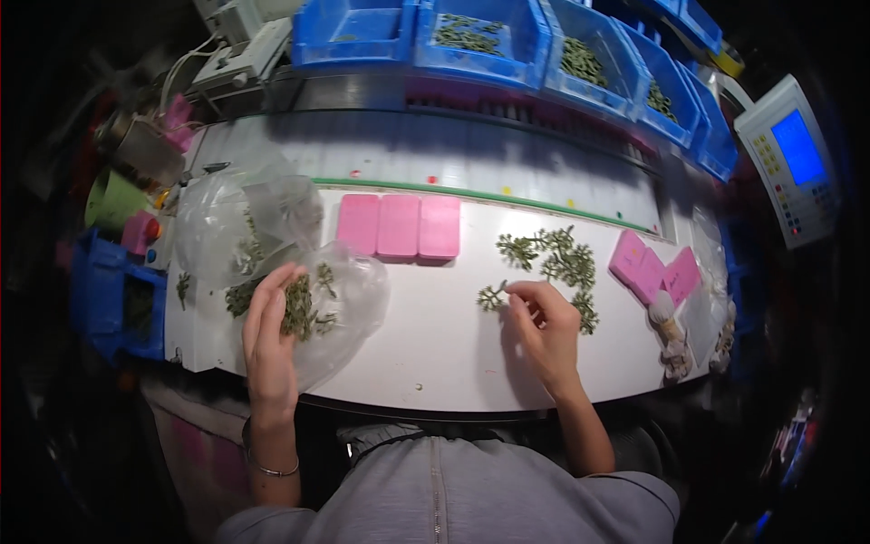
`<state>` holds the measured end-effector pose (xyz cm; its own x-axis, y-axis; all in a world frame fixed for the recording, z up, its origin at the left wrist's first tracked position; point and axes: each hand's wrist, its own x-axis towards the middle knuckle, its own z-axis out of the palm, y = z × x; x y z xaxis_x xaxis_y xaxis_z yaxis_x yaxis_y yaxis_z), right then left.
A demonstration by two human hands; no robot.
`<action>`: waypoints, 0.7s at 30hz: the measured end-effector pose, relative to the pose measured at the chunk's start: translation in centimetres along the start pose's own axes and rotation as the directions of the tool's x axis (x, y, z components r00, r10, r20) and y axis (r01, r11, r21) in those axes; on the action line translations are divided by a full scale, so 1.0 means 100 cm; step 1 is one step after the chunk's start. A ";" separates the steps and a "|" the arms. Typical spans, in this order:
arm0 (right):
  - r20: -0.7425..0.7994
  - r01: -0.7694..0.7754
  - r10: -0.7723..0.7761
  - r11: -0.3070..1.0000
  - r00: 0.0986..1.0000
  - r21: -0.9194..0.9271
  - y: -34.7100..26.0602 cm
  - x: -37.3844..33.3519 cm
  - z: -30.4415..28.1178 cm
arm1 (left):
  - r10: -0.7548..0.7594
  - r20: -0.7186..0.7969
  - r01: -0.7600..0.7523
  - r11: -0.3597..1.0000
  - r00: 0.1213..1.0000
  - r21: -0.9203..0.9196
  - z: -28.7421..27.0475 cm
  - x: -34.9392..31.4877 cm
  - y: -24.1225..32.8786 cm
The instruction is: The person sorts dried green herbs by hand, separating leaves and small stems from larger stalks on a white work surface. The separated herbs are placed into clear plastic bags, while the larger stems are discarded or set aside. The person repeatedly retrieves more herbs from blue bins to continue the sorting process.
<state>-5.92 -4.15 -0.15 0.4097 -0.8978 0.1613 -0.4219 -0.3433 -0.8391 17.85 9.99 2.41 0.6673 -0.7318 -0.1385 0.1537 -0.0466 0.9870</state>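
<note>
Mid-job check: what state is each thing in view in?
Left hand: fingers extended, at the clear bag.
Right hand: fingers curled, seemingly pinching a green sprig.
Clear bag: crumpled.
Three pink blocks: lined up side by side.
Second blue bin: partly filled.
Screen: lit blue.

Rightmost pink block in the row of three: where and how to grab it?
I'd come from above and pinch the rightmost pink block across its short ends, one finger side near, one far. It lies flat, with its left long side close against the middle block, so finger room looks poor there; both short ends look clear of other blocks.
</note>
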 end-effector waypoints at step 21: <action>0.104 -0.036 0.026 0.995 0.994 0.093 -0.004 -0.008 -0.011 | -0.476 0.628 0.744 0.613 0.615 -0.264 0.108 -0.011 -0.051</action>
<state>-7.00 -3.56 0.62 0.4803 -0.8730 0.0843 -0.3590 -0.2834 -0.8893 8.45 3.63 -1.57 -0.1204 -0.8553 -0.5039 0.7835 -0.3935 0.4808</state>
